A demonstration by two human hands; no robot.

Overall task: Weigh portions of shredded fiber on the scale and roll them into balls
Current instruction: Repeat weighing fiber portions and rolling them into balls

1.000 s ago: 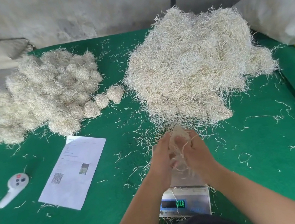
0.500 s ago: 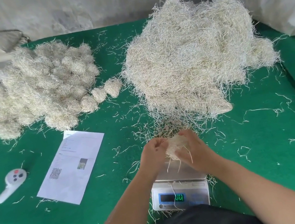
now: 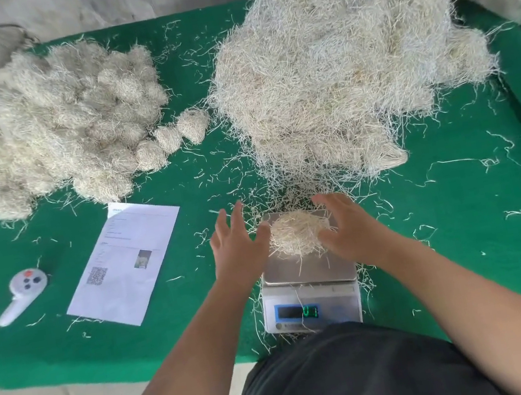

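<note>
- Your left hand (image 3: 238, 248) is spread, fingers straight and fanned, just left of the scale (image 3: 310, 288); its thumb tip sits close to the clump of fiber (image 3: 298, 232), contact hard to judge
- Your right hand (image 3: 344, 227) is loosely spread, fingers gently bent, at the clump's right edge; neither hand grips anything
- The clump sits on the far half of the scale's steel pan, loose strands trailing toward the near edge
- Green digits glow on the display (image 3: 310, 311), too blurred to read
- Judgement: this is the weighing step; rolling not yet begun on this portion
- Risk: a thumb or fingertip resting on the clump or pan would skew the reading; pull both hands clear before trusting the number
- Risk: strands drape off the pan and stray shreds ring the scale; any that bridge to the green mat (image 3: 467, 230) could carry part of the weight
- Risk: the big loose heap (image 3: 342, 57) spills right up to the pan's far edge, so fibers may snag onto the portion when you lift it
- Finished balls (image 3: 65, 127) pile at far left, well apart from the scale
- A printed sheet (image 3: 128, 262) and a white handheld remote (image 3: 23, 291) lie left of your left hand
</note>
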